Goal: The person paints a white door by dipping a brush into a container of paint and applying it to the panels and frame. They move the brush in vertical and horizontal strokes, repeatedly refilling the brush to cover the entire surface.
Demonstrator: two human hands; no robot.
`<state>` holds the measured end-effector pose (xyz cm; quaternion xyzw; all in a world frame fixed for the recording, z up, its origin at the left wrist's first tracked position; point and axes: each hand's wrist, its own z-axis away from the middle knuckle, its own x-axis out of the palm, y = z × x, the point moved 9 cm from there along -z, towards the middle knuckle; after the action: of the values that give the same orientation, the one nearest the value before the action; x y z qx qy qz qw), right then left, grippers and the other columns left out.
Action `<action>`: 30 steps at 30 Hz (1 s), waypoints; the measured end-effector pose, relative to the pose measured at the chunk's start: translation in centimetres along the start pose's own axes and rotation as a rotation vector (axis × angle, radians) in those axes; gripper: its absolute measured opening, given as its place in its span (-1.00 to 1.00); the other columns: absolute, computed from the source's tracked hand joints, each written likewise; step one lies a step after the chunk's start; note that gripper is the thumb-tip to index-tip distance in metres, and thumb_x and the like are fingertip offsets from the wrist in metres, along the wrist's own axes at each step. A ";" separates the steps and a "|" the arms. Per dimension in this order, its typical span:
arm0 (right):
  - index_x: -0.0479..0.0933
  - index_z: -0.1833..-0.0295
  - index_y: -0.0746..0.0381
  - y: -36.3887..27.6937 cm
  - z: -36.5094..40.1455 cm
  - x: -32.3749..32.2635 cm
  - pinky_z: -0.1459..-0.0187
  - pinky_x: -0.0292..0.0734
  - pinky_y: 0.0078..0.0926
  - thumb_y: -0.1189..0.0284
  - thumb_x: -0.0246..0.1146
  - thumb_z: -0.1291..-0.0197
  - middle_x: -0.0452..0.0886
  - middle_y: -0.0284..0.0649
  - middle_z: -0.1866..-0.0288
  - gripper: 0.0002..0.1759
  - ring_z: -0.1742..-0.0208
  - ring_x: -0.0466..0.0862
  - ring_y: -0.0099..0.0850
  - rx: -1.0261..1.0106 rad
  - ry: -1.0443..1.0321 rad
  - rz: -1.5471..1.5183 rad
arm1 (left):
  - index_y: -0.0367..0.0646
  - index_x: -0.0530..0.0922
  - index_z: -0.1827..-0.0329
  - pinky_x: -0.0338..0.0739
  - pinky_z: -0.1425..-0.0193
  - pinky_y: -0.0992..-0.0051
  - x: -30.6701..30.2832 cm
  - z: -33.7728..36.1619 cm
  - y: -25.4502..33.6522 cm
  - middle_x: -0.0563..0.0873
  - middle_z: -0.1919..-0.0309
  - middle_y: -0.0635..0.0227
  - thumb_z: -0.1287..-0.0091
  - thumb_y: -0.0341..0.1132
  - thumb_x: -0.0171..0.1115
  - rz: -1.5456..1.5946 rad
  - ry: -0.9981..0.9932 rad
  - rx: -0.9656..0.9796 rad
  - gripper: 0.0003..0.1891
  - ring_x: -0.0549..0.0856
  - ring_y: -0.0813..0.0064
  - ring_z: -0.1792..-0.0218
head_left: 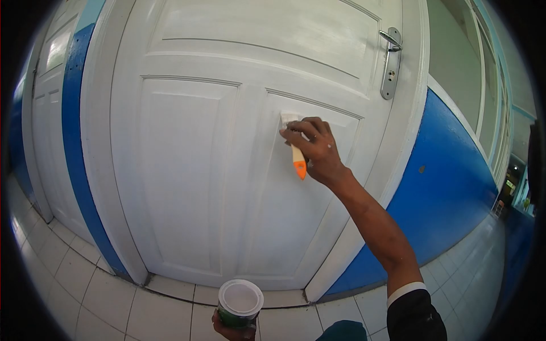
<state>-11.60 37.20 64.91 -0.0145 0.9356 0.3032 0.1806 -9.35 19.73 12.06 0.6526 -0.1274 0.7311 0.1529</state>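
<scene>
My right hand (315,145) is closed round a paintbrush (299,161) with a pale handle and an orange end. The brush's bristles are against the upper left part of the lower right panel of a white door (244,136), with the handle pointing down. Low in the view, my left hand (230,329) grips an open paint can (241,304) with a green side and a whitish rim and inside. The can is upright, and part of my left hand is hidden behind it.
A metal door handle (390,63) sits at the door's upper right. Blue and white wall (426,187) stands right of the frame, with a blue strip (77,142) at left. White floor tiles (165,310) run along the bottom.
</scene>
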 end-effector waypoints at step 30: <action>0.75 -0.25 0.06 -6.8 12.9 5.5 -0.18 0.64 -0.13 0.56 0.58 -0.12 0.71 -0.23 -0.22 -0.47 -0.24 0.67 -0.13 -0.041 -0.201 -0.108 | -0.09 0.47 -0.61 0.75 -0.22 -0.37 -2.4 -0.1 0.4 0.64 -0.47 0.03 -0.45 0.25 0.15 -0.091 0.159 0.057 -0.20 0.69 -0.23 -0.37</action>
<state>-11.53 39.55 49.49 -0.0379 0.9042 0.3121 0.2891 -9.36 19.25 9.72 0.6018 -0.0642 0.7761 0.1768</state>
